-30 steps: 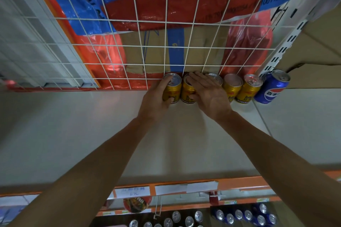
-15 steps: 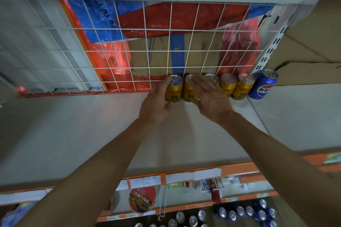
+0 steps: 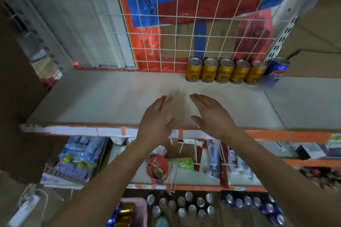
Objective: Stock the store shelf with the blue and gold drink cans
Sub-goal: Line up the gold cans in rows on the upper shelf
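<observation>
Several gold cans (image 3: pixel 224 70) stand upright in a row at the back of the white shelf (image 3: pixel 103 101), against the wire grid. One blue can (image 3: pixel 278 68) stands at the right end of that row. My left hand (image 3: pixel 156 119) and my right hand (image 3: pixel 212 116) hover over the shelf's front edge, palms facing each other, fingers straight, both holding nothing. They are well in front of the cans. Below the shelves, more gold cans (image 3: pixel 126 212) and blue cans (image 3: pixel 258 204) show near the floor.
A white wire grid (image 3: pixel 184 33) backs the shelf, with red and blue plastic behind it. An orange price strip (image 3: pixel 276 135) edges the shelf. A lower shelf holds a red noodle bowl (image 3: pixel 157 169) and hanging packets. Silver-topped cans (image 3: pixel 182 206) stand below. A cardboard box (image 3: pixel 14 97) is at left.
Both hands let go of the gold cans at the back and drew back to the shelf's front edge, open. The camera tilted down, showing the lower shelves.
</observation>
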Demonstrator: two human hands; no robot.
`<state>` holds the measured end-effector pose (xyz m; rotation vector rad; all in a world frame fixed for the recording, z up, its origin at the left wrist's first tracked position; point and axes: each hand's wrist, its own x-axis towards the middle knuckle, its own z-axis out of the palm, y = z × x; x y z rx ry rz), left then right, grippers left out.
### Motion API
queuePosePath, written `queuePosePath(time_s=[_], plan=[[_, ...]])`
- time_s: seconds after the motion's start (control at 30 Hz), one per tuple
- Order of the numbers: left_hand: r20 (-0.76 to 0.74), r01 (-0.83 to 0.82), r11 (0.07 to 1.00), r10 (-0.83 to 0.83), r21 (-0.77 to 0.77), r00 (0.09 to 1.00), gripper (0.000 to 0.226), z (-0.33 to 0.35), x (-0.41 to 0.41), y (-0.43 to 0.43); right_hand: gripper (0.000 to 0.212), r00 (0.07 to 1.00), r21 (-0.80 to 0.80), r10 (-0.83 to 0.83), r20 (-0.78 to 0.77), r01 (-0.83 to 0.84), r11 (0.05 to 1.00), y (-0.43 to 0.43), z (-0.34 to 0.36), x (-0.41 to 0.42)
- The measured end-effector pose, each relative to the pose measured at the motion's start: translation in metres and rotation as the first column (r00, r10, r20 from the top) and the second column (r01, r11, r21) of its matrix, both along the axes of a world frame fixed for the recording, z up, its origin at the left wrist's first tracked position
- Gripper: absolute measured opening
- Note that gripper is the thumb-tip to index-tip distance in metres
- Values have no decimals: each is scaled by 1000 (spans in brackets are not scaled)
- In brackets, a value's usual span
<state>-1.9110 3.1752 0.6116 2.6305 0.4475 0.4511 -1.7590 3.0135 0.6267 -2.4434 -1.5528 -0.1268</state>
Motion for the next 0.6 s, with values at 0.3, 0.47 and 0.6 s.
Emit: queuePosePath(time_s=[0.3,0.47,0.6], plan=[[-81,-143,987,148,66,986,59,-43,-143,-49,65,982,12,140,-127,-140,990,-14,-61,-122],[-233,-148,987,158,60,960,60,-79,-218,-50,65,965,-76,202,-167,-216,973,-20,-92,-182],[-333,-148,988,152,37,931,62,-113,-274,-40,69,956,-121,194,-220,-224,967,-9,-126,-231]])
